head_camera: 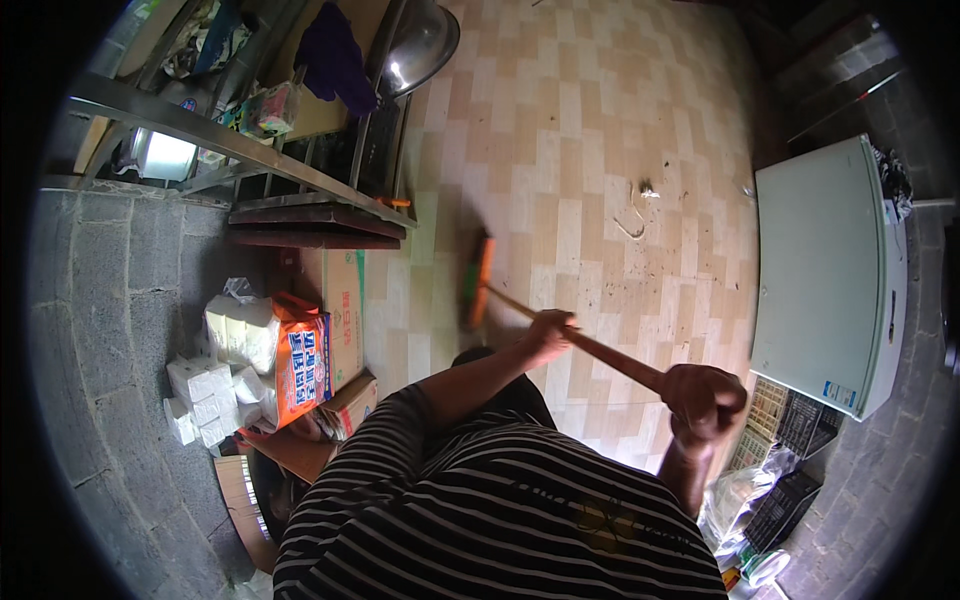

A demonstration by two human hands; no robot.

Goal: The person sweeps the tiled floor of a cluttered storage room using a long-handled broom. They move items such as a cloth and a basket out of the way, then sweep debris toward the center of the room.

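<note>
Both my hands are closed around the wooden handle of a broom (616,361), which slants across in front of me. My right hand (703,401) grips the upper end, near my body's right side. Lower down the handle is my left hand (550,337), with that arm stretched across my striped shirt. The orange and green broom head (480,281) is at the floor to the left and looks blurred. Dark crumbs and debris are scattered on the wood-patterned floor (585,150) to the right of the broom head. A pale string (634,221) and a small whitish scrap (648,189) lie farther out.
On the left stand a metal rack (247,154) with a purple cloth (330,56), a metal basin (420,49), cardboard boxes (345,315) and an orange printed bag (300,364) beside white paper packs (206,401). A pale green refrigerator (817,277) and plastic crates (802,427) line the right wall.
</note>
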